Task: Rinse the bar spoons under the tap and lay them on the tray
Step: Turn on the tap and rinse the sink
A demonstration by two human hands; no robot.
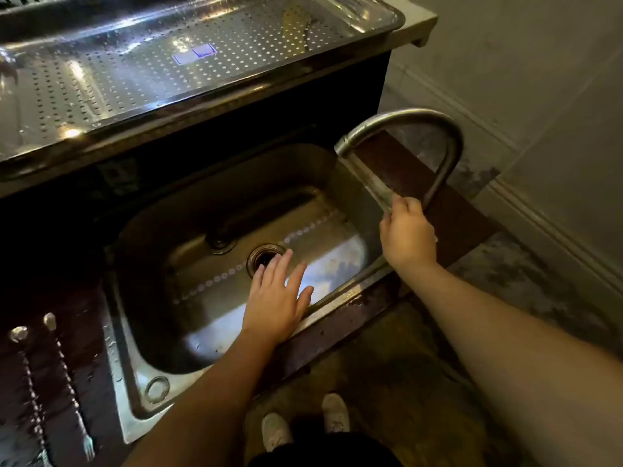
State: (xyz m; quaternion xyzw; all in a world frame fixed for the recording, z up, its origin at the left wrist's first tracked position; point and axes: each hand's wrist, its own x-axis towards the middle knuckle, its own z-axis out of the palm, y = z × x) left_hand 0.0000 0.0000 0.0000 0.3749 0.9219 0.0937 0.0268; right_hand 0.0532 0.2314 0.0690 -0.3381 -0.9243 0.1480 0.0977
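Two twisted-shaft bar spoons lie side by side on the dark wet counter left of the sink, one [30,389] nearer the edge and one [69,389] with a small fork end. The perforated steel tray [135,89] sits on the raised ledge behind the sink and holds no spoons. My left hand [276,301] hovers flat over the sink basin [188,230] near the drain, fingers spread and holding nothing. My right hand [408,234] is curled around something at the foot of the curved tap [404,116]; what it grips is hidden. No water shows at the spout.
The drain [264,257] sits mid-basin. A blue and white sticker [195,53] is on the tray. A glass object shows at the far left edge [6,75]. My white shoes [303,423] stand on the mottled floor; a grey wall runs on the right.
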